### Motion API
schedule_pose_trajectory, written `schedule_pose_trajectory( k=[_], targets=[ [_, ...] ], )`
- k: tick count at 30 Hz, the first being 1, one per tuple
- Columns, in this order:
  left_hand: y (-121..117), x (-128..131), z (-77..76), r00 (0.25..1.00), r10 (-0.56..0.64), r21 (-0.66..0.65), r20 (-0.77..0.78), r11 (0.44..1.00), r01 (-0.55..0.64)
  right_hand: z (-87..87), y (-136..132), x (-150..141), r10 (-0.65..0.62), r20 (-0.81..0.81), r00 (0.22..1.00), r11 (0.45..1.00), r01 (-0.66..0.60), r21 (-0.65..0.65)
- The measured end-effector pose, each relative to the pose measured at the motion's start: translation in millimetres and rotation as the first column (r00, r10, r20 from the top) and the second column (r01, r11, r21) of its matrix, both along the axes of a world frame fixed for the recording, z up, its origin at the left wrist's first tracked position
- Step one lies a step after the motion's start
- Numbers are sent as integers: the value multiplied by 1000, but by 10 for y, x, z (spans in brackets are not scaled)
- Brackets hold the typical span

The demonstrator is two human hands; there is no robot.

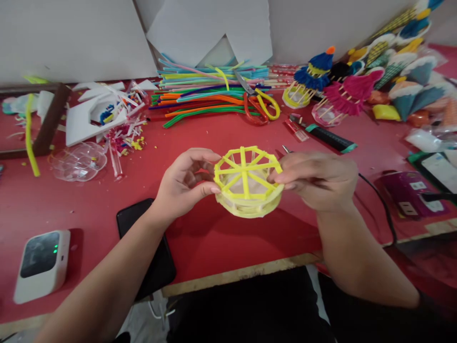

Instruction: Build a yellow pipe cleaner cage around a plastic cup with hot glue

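Between both hands, above the red table, is a small round yellow frame (244, 168) with spokes like a wheel across its top and a pale yellow band round its base. My left hand (183, 183) grips its left edge, thumb in front and fingers behind. My right hand (317, 178) pinches the right edge, where the fingers partly hide the rim. Just behind the right fingers the metal tip (286, 149) of some tool shows; the rest of it is hidden.
Scissors (259, 102) lie on bundled pipe cleaners (200, 95) at the back. A black-and-green cutter (330, 138) and tasselled figures (348, 95) are at right. Left are scraps (132, 133), a clear plastic tray (78, 162), a phone (157, 267) and a white device (43, 264).
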State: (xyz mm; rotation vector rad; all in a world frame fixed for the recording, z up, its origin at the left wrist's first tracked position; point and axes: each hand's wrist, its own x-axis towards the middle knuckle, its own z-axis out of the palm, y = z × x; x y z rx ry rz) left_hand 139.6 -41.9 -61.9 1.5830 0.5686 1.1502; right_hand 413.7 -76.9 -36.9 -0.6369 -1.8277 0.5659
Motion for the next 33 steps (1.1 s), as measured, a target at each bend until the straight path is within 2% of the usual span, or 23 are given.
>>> schedule_pose_trajectory(
  k=[4, 7, 9, 11, 15, 17, 20, 22, 25, 29, 33],
  targets=[
    [-18, 6, 21, 999, -38, -127, 10, 991, 39, -24, -22, -37, -30, -26, 999, 998, 32, 59],
    [-25, 12, 28, 1000, -17, -112, 10, 994, 18, -29, -16, -55, -52, -25, 998, 992, 54, 110],
    [-20, 7, 14, 999, 32, -16, 10, 999, -32, -28, 6, -51, -76, 19, 997, 983, 72, 168],
    [-11, -11, -8, 995, 98, 147, -10, 984, -96, -28, 34, -35, -142, 99, 985, 962, 114, 248],
    [-1, -57, -30, 957, 275, 440, -90, 873, -210, -40, 79, 1, -272, 192, 943, 921, 198, 335],
    [-6, -67, -18, 939, 330, 510, -97, 827, -238, -49, 89, 12, -285, 198, 938, 915, 204, 348],
    [-19, -65, 6, 928, 359, 558, -96, 792, -249, -57, 96, 17, -285, 201, 937, 912, 200, 358],
    [-24, -59, 10, 925, 366, 553, -106, 794, -251, -58, 98, 10, -283, 199, 938, 912, 199, 358],
    [-19, -58, -11, 931, 345, 493, -120, 835, -246, -60, 101, -13, -276, 182, 944, 916, 200, 348],
    [13, -68, -57, 964, 234, 376, -124, 911, -173, -72, 110, -36, -274, 186, 944, 927, 208, 311],
    [41, -57, -96, 985, 134, 279, -111, 955, -99, -82, 108, -31, -333, 217, 918, 921, 267, 283]
  ],
)
